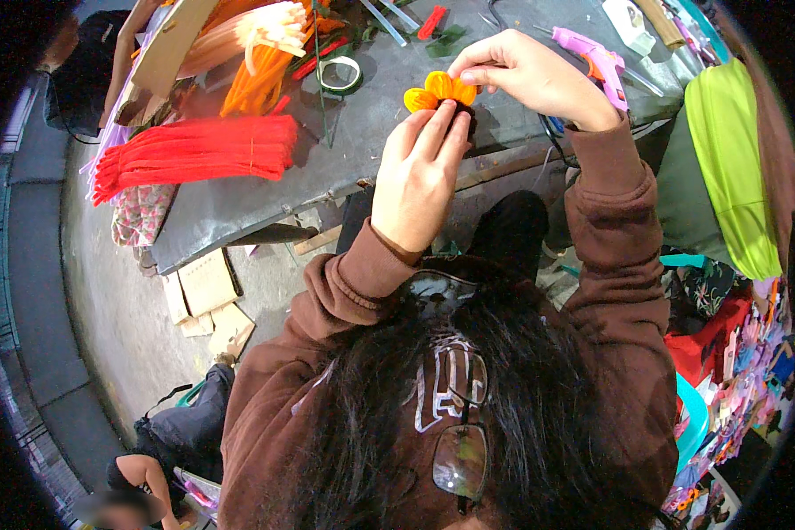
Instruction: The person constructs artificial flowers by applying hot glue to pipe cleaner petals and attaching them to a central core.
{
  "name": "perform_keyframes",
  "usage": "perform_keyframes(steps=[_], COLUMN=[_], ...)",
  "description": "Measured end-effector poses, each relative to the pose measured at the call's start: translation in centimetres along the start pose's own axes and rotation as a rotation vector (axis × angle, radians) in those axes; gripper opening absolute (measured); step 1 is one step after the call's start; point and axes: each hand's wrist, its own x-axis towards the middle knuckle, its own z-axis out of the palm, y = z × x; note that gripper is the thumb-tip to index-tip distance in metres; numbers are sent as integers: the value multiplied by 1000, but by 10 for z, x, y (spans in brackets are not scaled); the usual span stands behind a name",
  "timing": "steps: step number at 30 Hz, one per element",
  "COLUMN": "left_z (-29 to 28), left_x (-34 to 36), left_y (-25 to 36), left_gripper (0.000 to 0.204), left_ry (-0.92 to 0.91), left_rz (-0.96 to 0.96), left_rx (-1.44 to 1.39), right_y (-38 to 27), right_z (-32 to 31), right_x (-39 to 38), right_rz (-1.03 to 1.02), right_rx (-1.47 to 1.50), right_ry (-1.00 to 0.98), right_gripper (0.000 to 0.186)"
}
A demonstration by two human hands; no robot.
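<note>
A small orange flower [439,89] made of fuzzy craft wire is held up over the dark grey table [238,208]. My left hand [418,172] grips it from below, fingers pinched on its dark centre. My right hand [526,71] comes in from the right and pinches the flower's upper petals with the fingertips. Both arms wear brown sleeves.
On the table lie a bundle of red fuzzy wires [194,152], orange and pale wires [261,53], a roll of green tape [340,74] and a pink glue gun [592,55]. A lime green cloth [733,159] hangs at right. Cardboard scraps [208,300] lie on the floor.
</note>
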Motion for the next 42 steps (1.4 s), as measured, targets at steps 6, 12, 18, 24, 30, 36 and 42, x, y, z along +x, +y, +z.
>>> perform_keyframes(steps=[6,12,18,24,30,36,42], left_z=[3,-2,-2,-9,-7,-7,-8], left_x=[-3,0,2,5,3,6,8], left_y=[-1,4,1,5,2,5,1], left_gripper=[35,35,34,38,37,40,37], left_ry=[-11,-105,-99,-115,-136,-131,-122], left_rz=[8,-3,53,-8,75,23,41], left_rx=[13,95,112,60,197,128,115], right_y=[1,-6,-2,-17,-13,-14,-12], right_z=[2,3,7,10,9,8,9], right_x=[-5,-9,-8,-12,-14,-15,-14], right_rz=[19,158,136,172,213,208,202], right_rx=[53,145,154,75,91,126,65], right_ry=[13,45,95,172,100,102,87], right_gripper=[18,17,18,19,17,15,12])
